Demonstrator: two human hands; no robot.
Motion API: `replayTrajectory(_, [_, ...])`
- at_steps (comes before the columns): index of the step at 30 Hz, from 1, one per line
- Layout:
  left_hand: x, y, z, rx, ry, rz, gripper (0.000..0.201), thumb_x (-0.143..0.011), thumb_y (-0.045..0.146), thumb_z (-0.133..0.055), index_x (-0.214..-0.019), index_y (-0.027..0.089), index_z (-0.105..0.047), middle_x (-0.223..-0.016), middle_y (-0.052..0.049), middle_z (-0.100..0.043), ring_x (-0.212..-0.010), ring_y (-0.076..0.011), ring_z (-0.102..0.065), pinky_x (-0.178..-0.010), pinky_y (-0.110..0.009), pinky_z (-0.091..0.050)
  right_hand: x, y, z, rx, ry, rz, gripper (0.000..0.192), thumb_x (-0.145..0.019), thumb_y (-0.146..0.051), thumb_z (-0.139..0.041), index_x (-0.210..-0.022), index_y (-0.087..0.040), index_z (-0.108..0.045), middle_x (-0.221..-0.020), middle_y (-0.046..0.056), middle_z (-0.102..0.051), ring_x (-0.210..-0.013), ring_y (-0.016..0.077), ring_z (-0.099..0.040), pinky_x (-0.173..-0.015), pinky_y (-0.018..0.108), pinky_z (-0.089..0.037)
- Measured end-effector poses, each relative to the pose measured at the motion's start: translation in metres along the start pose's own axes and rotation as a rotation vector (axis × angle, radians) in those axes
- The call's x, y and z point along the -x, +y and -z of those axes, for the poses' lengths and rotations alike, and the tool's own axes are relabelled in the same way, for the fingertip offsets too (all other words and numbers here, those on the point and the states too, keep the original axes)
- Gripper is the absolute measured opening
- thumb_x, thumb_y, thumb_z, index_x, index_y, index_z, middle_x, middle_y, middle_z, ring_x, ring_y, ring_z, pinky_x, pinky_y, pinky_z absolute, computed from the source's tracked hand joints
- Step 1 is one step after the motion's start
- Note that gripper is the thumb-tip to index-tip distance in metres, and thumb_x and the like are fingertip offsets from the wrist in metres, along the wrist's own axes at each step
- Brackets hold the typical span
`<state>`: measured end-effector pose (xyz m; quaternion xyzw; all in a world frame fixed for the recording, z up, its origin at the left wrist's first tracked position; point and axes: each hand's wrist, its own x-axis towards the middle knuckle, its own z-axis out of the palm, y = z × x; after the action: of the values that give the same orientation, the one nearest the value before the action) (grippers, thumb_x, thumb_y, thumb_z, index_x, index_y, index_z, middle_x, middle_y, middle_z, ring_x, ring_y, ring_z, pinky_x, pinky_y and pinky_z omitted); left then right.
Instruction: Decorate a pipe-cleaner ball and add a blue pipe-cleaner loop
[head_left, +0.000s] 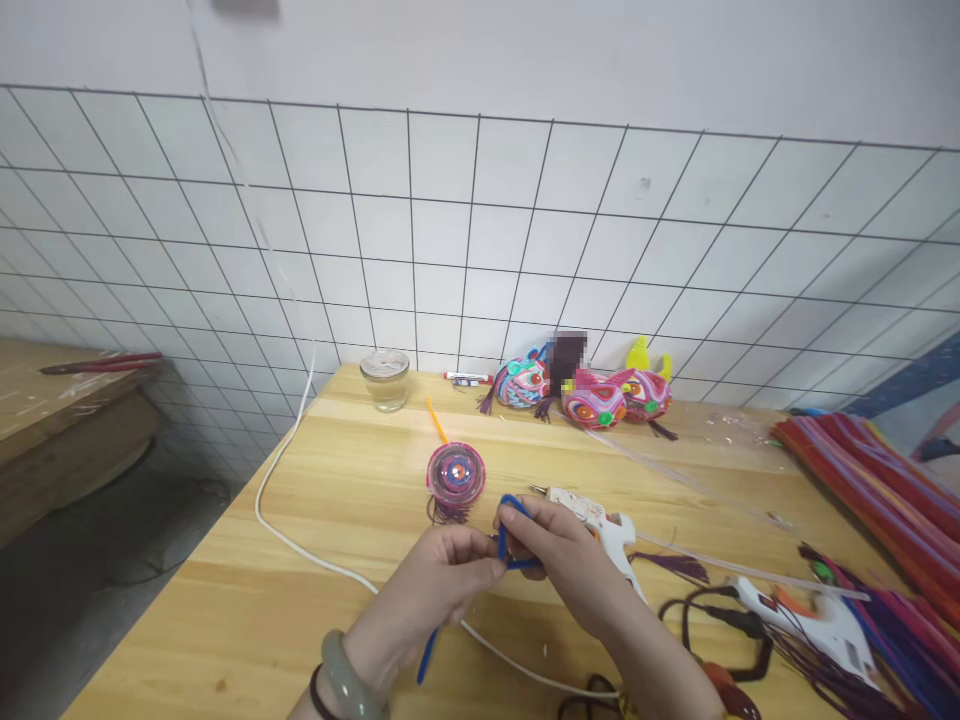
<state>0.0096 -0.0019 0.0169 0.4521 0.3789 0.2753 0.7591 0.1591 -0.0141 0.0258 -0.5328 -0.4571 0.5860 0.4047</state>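
Both hands meet over the front of the table, working on one blue pipe cleaner (428, 655). My left hand (450, 572) pinches it between thumb and fingertips, and a straight tail of it hangs below that wrist. On the other side my right hand (551, 545) grips the bent part, which forms a narrow loop at the fingertips. Just beyond the hands lies a round pink and purple ornament (456, 474) with a dark tassel and an orange stick (436, 421). A white glue gun (592, 515) rests behind my right hand, partly covered by it.
A glass of clear liquid (385, 381) stands at the back left. Several colourful fish-like ornaments (592, 398) sit against the tiled wall. A second glue gun (810, 620), dark cords and bundled pipe cleaners (847, 480) fill the right. A white cable (292, 535) crosses the table.
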Motion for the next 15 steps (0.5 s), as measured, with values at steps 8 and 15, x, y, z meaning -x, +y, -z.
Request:
replayTrajectory(8, [-0.0004, -0.0008, -0.0016, -0.051, 0.065, 0.006, 0.025, -0.061, 0.036, -0.069, -0.067, 0.012, -0.063, -0.042, 0.009, -0.038, -0.035, -0.0033, -0.023, -0.038, -0.024, -0.011, -0.0009, 0.0005, 0.0037, 0.159, 0.008, 0.064, 0.034, -0.081, -0.047, -0.046, -0.061, -0.020, -0.040, -0.052, -0.008, -0.031, -0.047, 0.0080, -0.027, -0.044, 0.021, -0.022])
replayTrajectory(15, [0.0012, 0.0020, -0.0026, -0.160, 0.089, -0.038, 0.025, -0.062, 0.038, -0.068, -0.057, 0.014, -0.062, -0.043, 0.008, -0.037, -0.040, -0.0048, -0.025, -0.042, -0.023, -0.016, 0.0009, -0.0046, 0.0039, 0.329, 0.062, 0.194, 0.034, -0.080, -0.045, -0.047, -0.059, -0.019, -0.042, -0.056, -0.006, -0.034, -0.053, 0.0100, -0.032, -0.048, 0.022, -0.026])
